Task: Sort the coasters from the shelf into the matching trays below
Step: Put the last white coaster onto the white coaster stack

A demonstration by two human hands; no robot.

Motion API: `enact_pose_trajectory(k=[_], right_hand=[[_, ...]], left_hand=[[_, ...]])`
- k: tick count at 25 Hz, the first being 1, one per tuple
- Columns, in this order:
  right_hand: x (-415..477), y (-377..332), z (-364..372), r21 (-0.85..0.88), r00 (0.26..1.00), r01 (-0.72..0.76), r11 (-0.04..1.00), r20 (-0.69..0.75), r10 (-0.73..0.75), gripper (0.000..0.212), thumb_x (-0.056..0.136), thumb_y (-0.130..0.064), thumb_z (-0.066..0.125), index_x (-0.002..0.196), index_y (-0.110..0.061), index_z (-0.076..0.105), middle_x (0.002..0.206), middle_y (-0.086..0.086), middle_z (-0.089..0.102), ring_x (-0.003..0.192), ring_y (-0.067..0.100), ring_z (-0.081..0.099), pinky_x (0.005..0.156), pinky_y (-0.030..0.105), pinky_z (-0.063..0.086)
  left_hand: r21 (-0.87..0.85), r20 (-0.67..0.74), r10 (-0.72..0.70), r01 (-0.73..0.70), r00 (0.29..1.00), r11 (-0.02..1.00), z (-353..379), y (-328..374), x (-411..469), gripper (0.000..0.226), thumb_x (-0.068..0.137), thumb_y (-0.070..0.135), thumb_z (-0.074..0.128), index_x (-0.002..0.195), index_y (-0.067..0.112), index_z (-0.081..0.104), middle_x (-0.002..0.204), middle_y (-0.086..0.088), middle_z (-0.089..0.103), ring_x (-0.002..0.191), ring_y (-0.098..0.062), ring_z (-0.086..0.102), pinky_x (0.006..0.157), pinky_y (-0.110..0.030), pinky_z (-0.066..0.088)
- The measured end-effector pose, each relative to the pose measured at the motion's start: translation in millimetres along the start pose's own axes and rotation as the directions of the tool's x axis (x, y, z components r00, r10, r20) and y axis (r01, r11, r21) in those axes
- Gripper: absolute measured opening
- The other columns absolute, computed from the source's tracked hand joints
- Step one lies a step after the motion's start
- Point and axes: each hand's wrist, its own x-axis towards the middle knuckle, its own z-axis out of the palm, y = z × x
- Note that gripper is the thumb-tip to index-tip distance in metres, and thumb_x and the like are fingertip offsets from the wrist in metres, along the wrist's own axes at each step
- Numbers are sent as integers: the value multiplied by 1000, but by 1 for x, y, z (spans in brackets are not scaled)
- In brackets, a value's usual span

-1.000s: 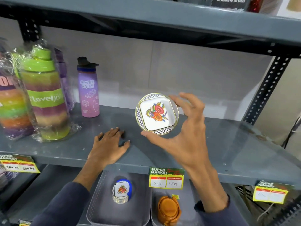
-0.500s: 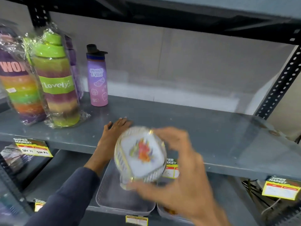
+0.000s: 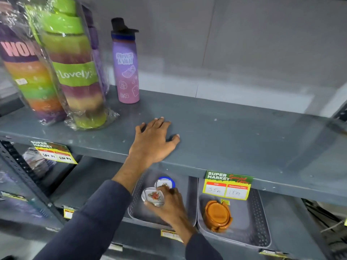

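Note:
My right hand (image 3: 170, 205) holds a white floral coaster (image 3: 153, 196) with a gold rim low inside the left grey tray (image 3: 189, 207) on the lower shelf. Just behind it in that tray stands a stack of similar floral coasters with a blue edge (image 3: 165, 183). The right grey tray (image 3: 262, 228) holds a stack of orange coasters (image 3: 216, 215). My left hand (image 3: 154, 139) rests flat, fingers spread, on the grey upper shelf (image 3: 244, 132), holding nothing.
On the upper shelf's left stand wrapped rainbow-striped bottles (image 3: 75, 72) and a purple bottle with a black cap (image 3: 126, 64). Price tags (image 3: 228, 184) hang on the shelf's front edge. A perforated steel upright (image 3: 24, 166) runs down the left.
My right hand has carried the floral coaster from above the upper shelf down into the left tray. My left hand has stayed on the shelf. The view has tilted downward.

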Motion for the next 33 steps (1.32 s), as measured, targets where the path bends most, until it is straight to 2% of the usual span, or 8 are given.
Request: enact_pose_trajectory(k=[5, 10, 13, 18, 26, 28, 30, 33], right_hand=[[52, 16, 35, -117, 1000, -9, 993, -19, 6, 68, 75, -75, 56, 122, -25, 62, 126, 4, 66, 126, 30, 49, 105, 40, 38], [65, 37, 67, -240, 989, -38, 970, -149, 1, 73, 57, -77, 57, 98, -20, 74, 120, 5, 71, 115, 34, 61, 85, 46, 57], [68, 42, 68, -214, 985, -74, 974, -166, 39, 74, 56, -72, 57, 106, -20, 71, 133, 13, 60, 126, 44, 50, 91, 50, 56], [72, 48, 57, -147, 994, -92, 985, -64, 83, 68, 69, -55, 66, 125, -17, 61, 138, 10, 51, 117, 36, 55, 97, 40, 50], [73, 58, 47, -234, 999, -38, 972, 17, 44, 65, 87, -52, 63, 143, -22, 47, 154, 10, 37, 130, 34, 45, 107, 41, 41], [64, 57, 31, -192, 1000, -15, 981, -4, 15, 73, 84, -56, 66, 145, -26, 41, 150, 7, 44, 130, 30, 49, 104, 42, 44], [49, 74, 5, 16, 997, -32, 999, -74, 33, 74, 80, -60, 72, 141, -29, 45, 139, 0, 56, 121, 19, 56, 98, 37, 48], [15, 133, -47, 165, 973, -194, 967, -97, 211, 77, 63, -79, 76, 121, -29, 63, 121, -10, 69, 115, 15, 64, 89, 28, 47]], left_hand=[[5, -4, -4, 4, 1000, 1000, 2, 0, 1, 61, 93, 55, 37, 146, 27, 38, 162, 4, 26, 149, -11, 17, 120, -44, 9], [17, -13, 0, 0, 1000, 1000, 3, 0, 2, 60, 92, 55, 36, 146, 28, 38, 162, 5, 26, 149, -11, 17, 120, -45, 10], [23, -9, 2, -1, 1000, 1000, 3, 0, 1, 61, 92, 55, 35, 146, 28, 37, 162, 5, 26, 149, -11, 17, 120, -46, 10], [33, -6, 2, -1, 1000, 999, 3, 0, 2, 61, 92, 56, 35, 146, 28, 37, 162, 5, 25, 149, -11, 16, 119, -46, 9], [42, -4, 2, -2, 1000, 999, 3, 0, 1, 61, 93, 56, 35, 147, 28, 37, 162, 5, 25, 149, -12, 17, 119, -45, 9], [51, -1, -5, 5, 1000, 999, 3, -1, 2, 62, 93, 57, 35, 148, 28, 35, 162, 5, 25, 149, -12, 17, 118, -44, 9], [52, -8, -10, 10, 1000, 999, 4, -1, 3, 62, 92, 57, 36, 148, 28, 37, 162, 5, 27, 149, -12, 19, 118, -44, 10], [63, -19, -13, 15, 1000, 998, 7, 1, 4, 63, 92, 57, 37, 147, 28, 38, 161, 5, 29, 149, -13, 21, 117, -45, 12]])
